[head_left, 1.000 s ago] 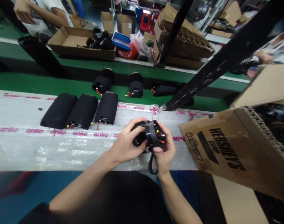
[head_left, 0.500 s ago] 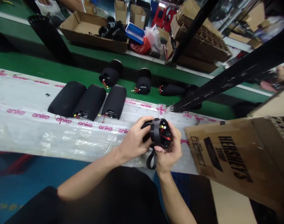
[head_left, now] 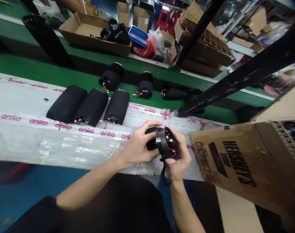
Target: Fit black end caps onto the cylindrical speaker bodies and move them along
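Note:
A black round housing (head_left: 163, 141) with a strap hanging below it is held above the table's front edge, its open end facing right and showing yellow and red wire connectors. My left hand (head_left: 142, 144) is closed round its left part. Fingers and thumb of my right hand (head_left: 180, 153) grip the rim on the right. To the left, three black fabric-covered cylinders (head_left: 117, 106) lie side by side on the plastic-covered surface, small wires showing at the ends of two.
Several similar black units (head_left: 146, 84) lie on the green bench behind. A Hershey's cardboard box (head_left: 244, 161) stands at the right, near a slanting black post (head_left: 225, 77). Farther back are an open carton (head_left: 94, 35) and a blue tray (head_left: 138, 36).
The housing has turned slightly in my hands, and its strap now hangs farther right. My right hand has shifted a little right and down. The whole view has moved slightly.

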The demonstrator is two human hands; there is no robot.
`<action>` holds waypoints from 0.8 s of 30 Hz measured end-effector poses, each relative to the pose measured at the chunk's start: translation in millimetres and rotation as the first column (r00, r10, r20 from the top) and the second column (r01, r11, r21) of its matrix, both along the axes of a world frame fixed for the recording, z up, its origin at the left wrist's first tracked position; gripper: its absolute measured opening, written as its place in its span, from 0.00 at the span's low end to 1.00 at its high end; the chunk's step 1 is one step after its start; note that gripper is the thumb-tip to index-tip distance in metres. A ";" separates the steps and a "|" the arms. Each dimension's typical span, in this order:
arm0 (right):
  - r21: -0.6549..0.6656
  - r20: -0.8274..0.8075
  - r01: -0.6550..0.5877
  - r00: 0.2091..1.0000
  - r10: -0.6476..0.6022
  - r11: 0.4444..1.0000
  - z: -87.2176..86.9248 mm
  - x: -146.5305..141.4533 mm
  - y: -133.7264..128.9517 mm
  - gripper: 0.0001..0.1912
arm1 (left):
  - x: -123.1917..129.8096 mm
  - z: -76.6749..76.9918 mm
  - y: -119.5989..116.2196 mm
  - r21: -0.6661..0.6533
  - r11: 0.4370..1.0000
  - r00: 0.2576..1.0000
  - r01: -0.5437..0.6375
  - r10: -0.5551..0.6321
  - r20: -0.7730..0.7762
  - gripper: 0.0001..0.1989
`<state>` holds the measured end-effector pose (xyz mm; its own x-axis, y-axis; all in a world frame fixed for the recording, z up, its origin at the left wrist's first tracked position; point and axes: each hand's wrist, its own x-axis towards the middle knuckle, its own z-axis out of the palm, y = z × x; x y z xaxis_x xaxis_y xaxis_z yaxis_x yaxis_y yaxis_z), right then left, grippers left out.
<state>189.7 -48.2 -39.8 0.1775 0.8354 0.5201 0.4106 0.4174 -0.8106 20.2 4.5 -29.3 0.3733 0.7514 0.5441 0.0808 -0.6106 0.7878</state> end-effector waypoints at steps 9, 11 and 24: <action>-0.101 -0.058 -0.099 0.994 0.093 0.990 1.7 10.4 -3.1 0.46 | 12.3 -0.9 -4.9 0.104 0.986 0.991 -0.133 0.136 -0.014 0.06; -0.066 0.002 -0.066 0.998 0.067 0.996 5.6 7.9 -4.6 0.44 | 10.8 -5.2 -5.3 0.080 0.991 0.994 -0.109 0.108 0.008 0.09; -0.107 0.257 0.005 0.966 0.023 0.994 33.8 0.3 -11.2 0.38 | -24.8 2.7 2.3 -0.178 0.971 0.985 0.159 -0.169 -0.042 0.31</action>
<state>190.1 -59.3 -6.1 0.0416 0.8889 0.4562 0.6079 0.3399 -0.7176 -4.6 6.8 -26.6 0.5258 0.7585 0.3850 0.0387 -0.4735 0.8799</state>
